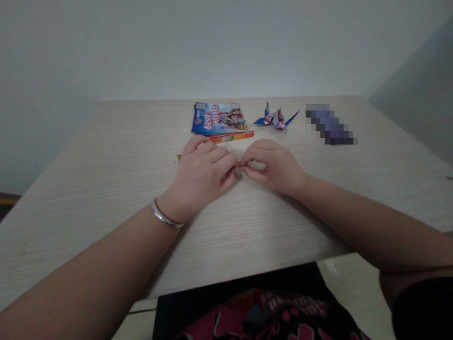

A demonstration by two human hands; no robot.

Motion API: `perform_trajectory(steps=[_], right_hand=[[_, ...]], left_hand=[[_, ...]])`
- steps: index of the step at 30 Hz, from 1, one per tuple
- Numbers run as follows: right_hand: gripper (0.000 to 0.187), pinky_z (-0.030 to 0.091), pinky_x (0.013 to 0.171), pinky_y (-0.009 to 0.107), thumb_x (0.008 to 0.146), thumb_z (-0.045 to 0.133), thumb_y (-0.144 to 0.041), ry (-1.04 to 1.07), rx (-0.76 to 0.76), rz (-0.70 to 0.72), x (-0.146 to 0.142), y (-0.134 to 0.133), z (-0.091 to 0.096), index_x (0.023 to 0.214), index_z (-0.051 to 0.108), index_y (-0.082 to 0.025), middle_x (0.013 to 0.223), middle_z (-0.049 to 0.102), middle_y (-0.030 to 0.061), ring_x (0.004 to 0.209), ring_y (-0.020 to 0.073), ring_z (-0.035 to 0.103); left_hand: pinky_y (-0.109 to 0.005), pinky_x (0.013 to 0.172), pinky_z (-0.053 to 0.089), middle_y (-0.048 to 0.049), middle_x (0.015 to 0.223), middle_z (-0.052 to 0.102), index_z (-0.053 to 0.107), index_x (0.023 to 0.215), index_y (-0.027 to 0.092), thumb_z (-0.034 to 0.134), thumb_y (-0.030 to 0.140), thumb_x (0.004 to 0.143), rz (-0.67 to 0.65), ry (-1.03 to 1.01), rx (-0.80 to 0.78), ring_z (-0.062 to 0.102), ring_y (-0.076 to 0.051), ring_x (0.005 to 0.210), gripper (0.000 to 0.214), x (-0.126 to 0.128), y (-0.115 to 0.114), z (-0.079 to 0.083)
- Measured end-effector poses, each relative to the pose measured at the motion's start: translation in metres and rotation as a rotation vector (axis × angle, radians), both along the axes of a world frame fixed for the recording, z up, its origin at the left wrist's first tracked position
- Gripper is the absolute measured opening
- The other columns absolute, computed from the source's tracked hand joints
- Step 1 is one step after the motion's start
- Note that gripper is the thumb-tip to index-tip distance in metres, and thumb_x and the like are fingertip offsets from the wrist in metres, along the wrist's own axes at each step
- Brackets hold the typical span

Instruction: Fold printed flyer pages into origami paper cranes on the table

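Note:
My left hand (205, 167), with a silver bangle at its wrist, is closed above the middle of the table (106, 198). Facing it, my right hand (271, 163) has thumb and fingertips pinched together. Their fingertips meet around something thin and small, mostly hidden by the fingers. A small yellow-green scrap (179, 157) shows just past the far side of my left hand; whether it joins what I hold I cannot tell. Beyond my left hand lies a stack of printed blue leaflets (219, 118) with orange ones at its near edge. Folded paper cranes (276, 119) stand behind my right hand.
At the back right lies a dark, pixelated rectangular object (331, 125). A pale wall (226, 47) rises behind the table's far edge. My lap, in dark patterned clothing (262, 311), is below the near edge.

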State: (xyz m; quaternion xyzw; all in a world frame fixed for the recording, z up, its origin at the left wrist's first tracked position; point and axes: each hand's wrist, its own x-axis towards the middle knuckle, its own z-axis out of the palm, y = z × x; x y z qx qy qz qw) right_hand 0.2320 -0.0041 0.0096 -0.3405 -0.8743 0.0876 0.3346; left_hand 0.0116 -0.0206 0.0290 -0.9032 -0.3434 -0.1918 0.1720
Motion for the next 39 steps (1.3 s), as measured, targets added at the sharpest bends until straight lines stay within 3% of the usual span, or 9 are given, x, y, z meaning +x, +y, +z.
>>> perform_trajectory(steps=[7,15,29,39], right_hand=[[0.007,0.05,0.085,0.035,0.084,0.063,-0.023,0.039,-0.065,0.107,0.002,0.006,0.0,0.078,0.064,-0.025,0.085,0.074,0.0017,0.085,0.0193,0.066],[0.008,0.051,0.077,0.032,0.074,0.06,-0.016,0.128,-0.163,0.197,0.025,0.012,0.001,0.074,0.061,-0.023,0.08,0.071,0.0006,0.078,0.0167,0.066],[0.008,0.054,0.077,0.033,0.073,0.065,-0.02,0.194,-0.412,0.174,0.051,0.018,0.004,0.074,0.058,-0.023,0.083,0.072,0.0013,0.079,0.0167,0.067],[0.011,0.056,0.077,0.033,0.074,0.07,-0.023,0.247,-0.508,0.147,0.069,0.027,0.003,0.074,0.059,-0.023,0.083,0.073,0.0014,0.082,0.0171,0.069]], left_hand=[[-0.047,0.091,0.049,-0.0067,0.082,0.072,0.064,0.08,0.021,0.052,0.022,0.089,-0.006,-0.018,-0.043,0.065,-0.026,0.084,0.015,0.006,0.003,-0.005],[-0.047,0.091,0.049,-0.0073,0.079,0.072,0.06,0.076,0.022,0.052,0.023,0.086,0.056,0.05,-0.136,0.067,-0.027,0.082,0.013,0.003,0.005,0.003],[-0.042,0.088,0.047,-0.0048,0.077,0.071,0.058,0.074,0.023,0.056,0.023,0.08,0.127,0.119,-0.168,0.067,-0.026,0.085,0.006,-0.01,0.011,0.004],[-0.041,0.083,0.046,-0.0043,0.073,0.068,0.061,0.075,0.023,0.053,0.025,0.085,0.21,0.164,-0.148,0.066,-0.025,0.078,0.013,-0.021,0.017,0.0]])
